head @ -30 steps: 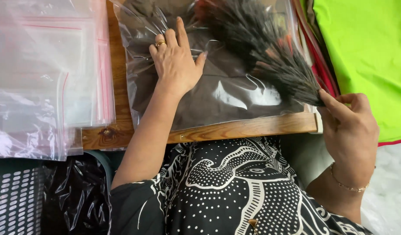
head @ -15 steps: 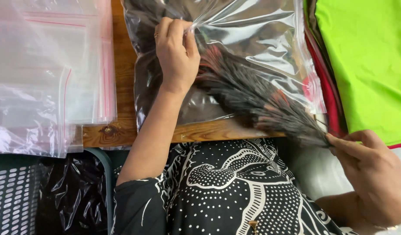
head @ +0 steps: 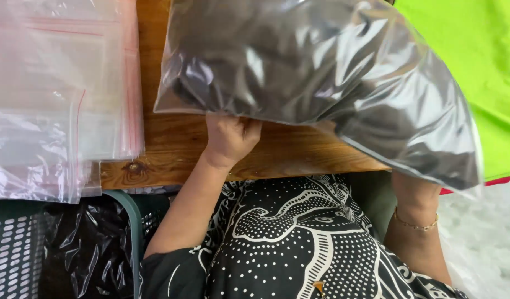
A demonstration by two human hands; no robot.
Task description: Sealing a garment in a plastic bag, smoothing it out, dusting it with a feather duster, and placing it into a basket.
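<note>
Plastic bag (head: 321, 83) with dark filling is lifted above the counter (head: 172, 149); left hand (head: 230, 138) fingers clamp its edge, right hand hidden behind it

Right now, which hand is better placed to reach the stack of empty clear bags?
Left, probably. The left hand grips the filled bag at its edge nearest the stack of empty bags; the right hand is hidden behind its far side.

Garment (head: 299, 243): black fabric printed in white with curling bands, dotted fields and scalloped outlines, short-sleeved, the sleeve edge ending above the left elbow. Both forearms bare. Right wrist: one thin gold-coloured chain bracelet (head: 414, 224) with small spaced beads.
</note>
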